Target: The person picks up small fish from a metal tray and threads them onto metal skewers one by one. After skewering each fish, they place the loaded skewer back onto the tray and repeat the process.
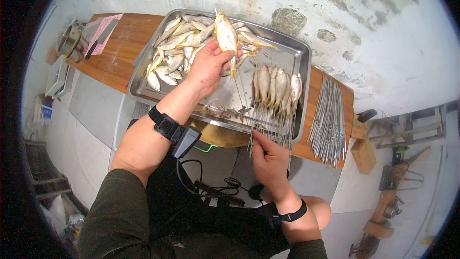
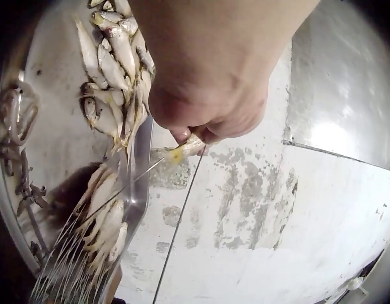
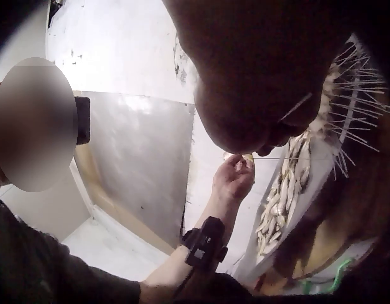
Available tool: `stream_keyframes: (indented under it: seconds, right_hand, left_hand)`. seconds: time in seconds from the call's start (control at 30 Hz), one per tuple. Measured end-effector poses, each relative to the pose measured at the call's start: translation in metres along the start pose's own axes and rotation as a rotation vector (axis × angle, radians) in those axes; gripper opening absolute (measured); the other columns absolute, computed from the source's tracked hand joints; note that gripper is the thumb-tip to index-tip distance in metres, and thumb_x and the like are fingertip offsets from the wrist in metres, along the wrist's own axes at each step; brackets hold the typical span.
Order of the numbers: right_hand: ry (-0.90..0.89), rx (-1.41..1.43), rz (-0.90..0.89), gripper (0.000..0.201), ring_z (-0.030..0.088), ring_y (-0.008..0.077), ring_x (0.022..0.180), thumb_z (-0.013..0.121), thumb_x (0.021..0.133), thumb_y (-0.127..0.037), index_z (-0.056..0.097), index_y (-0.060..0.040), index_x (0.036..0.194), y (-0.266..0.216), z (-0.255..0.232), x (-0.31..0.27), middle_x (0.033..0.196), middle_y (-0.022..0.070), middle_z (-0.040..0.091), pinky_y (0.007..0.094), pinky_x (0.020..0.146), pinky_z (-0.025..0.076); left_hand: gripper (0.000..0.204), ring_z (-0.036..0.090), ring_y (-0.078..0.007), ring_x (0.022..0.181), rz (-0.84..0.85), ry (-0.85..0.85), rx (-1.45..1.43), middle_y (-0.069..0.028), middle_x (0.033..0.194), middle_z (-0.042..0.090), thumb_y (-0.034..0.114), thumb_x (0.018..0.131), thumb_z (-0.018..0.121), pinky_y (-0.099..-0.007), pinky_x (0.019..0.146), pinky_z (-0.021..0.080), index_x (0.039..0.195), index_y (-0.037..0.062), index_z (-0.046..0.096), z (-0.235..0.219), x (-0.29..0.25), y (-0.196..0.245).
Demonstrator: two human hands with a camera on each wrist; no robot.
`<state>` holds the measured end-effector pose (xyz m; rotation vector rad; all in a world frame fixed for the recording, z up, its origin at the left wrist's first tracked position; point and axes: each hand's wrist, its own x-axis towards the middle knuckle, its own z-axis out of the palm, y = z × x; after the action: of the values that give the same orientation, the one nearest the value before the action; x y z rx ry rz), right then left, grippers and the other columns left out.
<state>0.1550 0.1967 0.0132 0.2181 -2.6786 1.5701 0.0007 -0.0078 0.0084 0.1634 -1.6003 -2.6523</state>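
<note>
My left hand grips a small yellow-finned fish above the tray, its tail pointing down toward me. Thin metal skewers run from the tail end, as the left wrist view shows. Lower and to the right, my right hand pinches the skewer's near end at the tray's front edge, thumb and forefinger together. Beside it lies a row of skewered fish, their metal rods pointing toward me. A pile of loose fish fills the tray's left part, behind my left hand.
The steel tray sits on a wooden table against a stained wall. A bundle of bare skewers lies to its right. A knife on pink paper and a metal pot are far left.
</note>
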Motion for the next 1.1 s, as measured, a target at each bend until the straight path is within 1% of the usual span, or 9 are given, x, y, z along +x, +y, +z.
stream_keyframes:
  seconds: [0.13, 0.2, 0.43, 0.5, 0.53, 0.6, 0.7, 0.8, 1.1]
  right_hand:
    - [0.049, -0.027, -0.073, 0.023, 0.066, 0.0292, 0.065, 0.059, 0.083, -0.007, 0.066, 0.0003, 0.104, 0.016, 0.012, 0.000, 0.075, 0.0215, 0.063, 0.0318, 0.061, 0.050]
    - [0.089, -0.044, -0.103, 0.019, 0.059, 0.0085, 0.063, 0.059, 0.086, -0.006, 0.066, 0.0023, 0.102, 0.021, 0.016, 0.000, 0.070, 0.0124, 0.065, 0.0236, 0.061, 0.047]
    - [0.089, -0.073, -0.103, 0.020, 0.060, 0.0087, 0.064, 0.060, 0.086, -0.006, 0.066, 0.0028, 0.103, 0.029, 0.024, 0.001, 0.071, 0.0126, 0.066, 0.0237, 0.061, 0.047]
    - [0.120, -0.003, -0.137, 0.024, 0.066, 0.0305, 0.066, 0.060, 0.084, -0.007, 0.065, -0.0003, 0.106, 0.029, 0.027, 0.001, 0.075, 0.0216, 0.063, 0.0326, 0.061, 0.051]
    - [0.119, -0.004, -0.137, 0.024, 0.066, 0.0305, 0.066, 0.060, 0.084, -0.007, 0.065, -0.0003, 0.106, 0.030, 0.029, 0.001, 0.075, 0.0216, 0.063, 0.0326, 0.061, 0.051]
    - [0.144, -0.022, -0.134, 0.020, 0.061, 0.0101, 0.065, 0.060, 0.086, -0.006, 0.066, 0.0025, 0.103, 0.031, 0.032, 0.001, 0.072, 0.0132, 0.066, 0.0245, 0.062, 0.048]
    - [0.110, -0.035, -0.119, 0.024, 0.067, 0.0303, 0.067, 0.061, 0.084, -0.008, 0.065, -0.0003, 0.106, 0.031, 0.031, 0.002, 0.077, 0.0213, 0.064, 0.0326, 0.063, 0.051]
    - [0.158, -0.046, -0.191, 0.020, 0.062, 0.0134, 0.063, 0.060, 0.086, -0.006, 0.066, 0.0022, 0.104, 0.033, 0.035, 0.005, 0.071, 0.0163, 0.065, 0.0254, 0.061, 0.048]
    - [0.130, -0.094, -0.194, 0.021, 0.064, 0.0172, 0.063, 0.060, 0.086, -0.007, 0.066, 0.0022, 0.104, 0.028, 0.034, 0.009, 0.073, 0.0187, 0.065, 0.0268, 0.061, 0.048]
  left_hand:
    - [0.020, 0.058, -0.0074, 0.073, -0.030, -0.012, -0.063, -0.0067, 0.096, 0.066, 0.005, 0.090, 0.055, -0.0159, 0.050, 0.040, 0.109, 0.0002, 0.057, 0.003, -0.001, 0.003]
    - [0.020, 0.058, -0.0077, 0.073, -0.033, -0.005, -0.074, -0.0064, 0.095, 0.066, 0.006, 0.090, 0.055, -0.0164, 0.051, 0.040, 0.109, 0.0000, 0.058, 0.004, -0.002, 0.003]
    - [0.018, 0.058, -0.0091, 0.073, -0.059, 0.014, -0.060, -0.0063, 0.094, 0.066, 0.006, 0.090, 0.055, -0.0193, 0.058, 0.044, 0.106, -0.0012, 0.059, 0.005, -0.002, 0.000]
    - [0.018, 0.061, -0.0108, 0.081, -0.070, -0.017, -0.058, -0.0077, 0.097, 0.066, 0.004, 0.089, 0.055, -0.0194, 0.062, 0.046, 0.107, -0.0011, 0.057, 0.000, -0.002, 0.000]
    - [0.019, 0.064, -0.0126, 0.089, -0.080, -0.048, -0.056, -0.0091, 0.100, 0.066, 0.001, 0.088, 0.055, -0.0195, 0.067, 0.049, 0.107, -0.0010, 0.056, -0.002, -0.001, 0.001]
    - [0.019, 0.061, -0.0107, 0.080, -0.085, -0.026, -0.050, -0.0083, 0.097, 0.067, 0.005, 0.089, 0.055, -0.0197, 0.064, 0.047, 0.107, -0.0013, 0.057, 0.003, -0.005, 0.001]
    - [0.020, 0.059, -0.0099, 0.074, -0.095, -0.013, -0.031, -0.0080, 0.096, 0.067, 0.008, 0.091, 0.055, -0.0206, 0.065, 0.048, 0.108, -0.0016, 0.059, 0.002, -0.005, -0.001]
    - [0.021, 0.062, -0.0128, 0.081, -0.098, -0.016, -0.108, -0.0095, 0.100, 0.066, 0.009, 0.091, 0.055, -0.0230, 0.072, 0.051, 0.109, -0.0017, 0.058, 0.001, -0.004, -0.002]
    - [0.022, 0.063, -0.0177, 0.092, -0.123, -0.012, -0.154, -0.0120, 0.104, 0.064, 0.009, 0.093, 0.052, -0.0282, 0.080, 0.052, 0.112, -0.0016, 0.055, 0.002, -0.005, -0.003]
